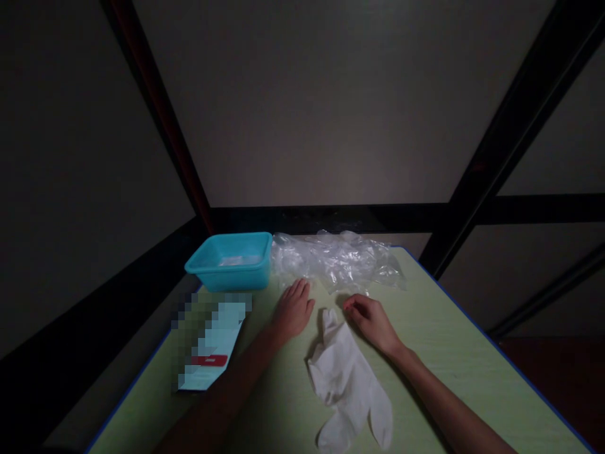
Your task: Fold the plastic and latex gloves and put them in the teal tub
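A white cloth item (347, 378), perhaps socks or a garment, lies crumpled on the pale green table (472, 378) between my forearms. My left hand (293, 307) rests on the table just beyond it to the left, palm down, with its fingers stretched toward the clear plastic. To the right of the cloth's far end is my right hand (371, 320), its fingers curled together near the tabletop; a small reddish spot shows at the fingertips, too small to make out. Crinkled clear plastic (340, 258) spreads along the back of the table.
A turquoise plastic basket (236, 279) stands at the back left, with something pale inside. Left of my left forearm lies a flat, lit, partly pixelated panel (217, 340) with a red mark. Dark wall beams stand behind the table.
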Motion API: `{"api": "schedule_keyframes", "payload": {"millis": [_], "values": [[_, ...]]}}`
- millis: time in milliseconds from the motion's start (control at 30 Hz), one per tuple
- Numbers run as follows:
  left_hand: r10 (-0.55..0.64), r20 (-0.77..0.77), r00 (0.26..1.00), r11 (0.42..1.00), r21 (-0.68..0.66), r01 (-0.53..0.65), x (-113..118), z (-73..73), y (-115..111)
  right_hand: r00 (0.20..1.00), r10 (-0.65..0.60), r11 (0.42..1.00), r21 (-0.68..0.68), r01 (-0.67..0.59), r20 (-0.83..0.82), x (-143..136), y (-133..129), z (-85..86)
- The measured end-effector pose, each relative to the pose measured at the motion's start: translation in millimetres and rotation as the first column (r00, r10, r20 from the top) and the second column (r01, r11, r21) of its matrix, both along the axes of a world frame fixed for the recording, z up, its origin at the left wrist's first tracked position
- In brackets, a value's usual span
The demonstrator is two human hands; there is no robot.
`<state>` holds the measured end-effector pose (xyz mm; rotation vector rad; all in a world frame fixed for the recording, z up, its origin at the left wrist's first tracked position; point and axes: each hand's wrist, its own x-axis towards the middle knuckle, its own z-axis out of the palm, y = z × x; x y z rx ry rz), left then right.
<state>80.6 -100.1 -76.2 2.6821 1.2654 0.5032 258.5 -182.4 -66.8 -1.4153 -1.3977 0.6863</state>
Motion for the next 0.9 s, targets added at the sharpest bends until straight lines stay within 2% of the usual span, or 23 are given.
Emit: {"api": "schedule_keyframes", "payload": {"millis": [200,333,433,533,700,833,900], "values": [[0.128,0.043,0.991,0.992,-0.004,-0.128,18.4,-0.2,44.6,0.991,0.134,0.99,-0.035,-0.133,0.017,-9.1,-2.3,5.1],[0.148,0.129,0.981,0.989,0.009,-0.15,16.4,1.1,50.0,0.984,0.179,0.983,-0.046,-0.18,-0.021,-9.3,-1.4,6.3],[0.111,0.2,0.973,0.993,0.016,-0.117,8.7,4.8,37.7,0.979,0.2,0.978,-0.047,-0.202,-0.048,-8.2,-0.7,5.9],[0.048,0.277,0.96,0.999,0.01,-0.053,-1.5,10.9,15.1,0.973,0.219,0.974,-0.048,-0.223,-0.068,-7.9,0.5,4.2],[-0.1,0.37,0.924,0.987,-0.079,0.138,-18.1,16.1,-33.0,0.968,0.223,0.971,-0.058,-0.23,-0.114,-10.4,1.2,-0.1],[-0.25,0.443,0.861,0.912,-0.19,0.363,-21.9,14.2,-60.8,0.964,0.213,0.972,-0.07,-0.226,-0.16,-14.4,0.2,-1.5],[-0.235,0.537,0.81,0.841,-0.306,0.447,-19.7,13.4,-67.1,0.963,0.202,0.974,-0.069,-0.217,-0.178,-15.8,0.3,-0.9]]}}
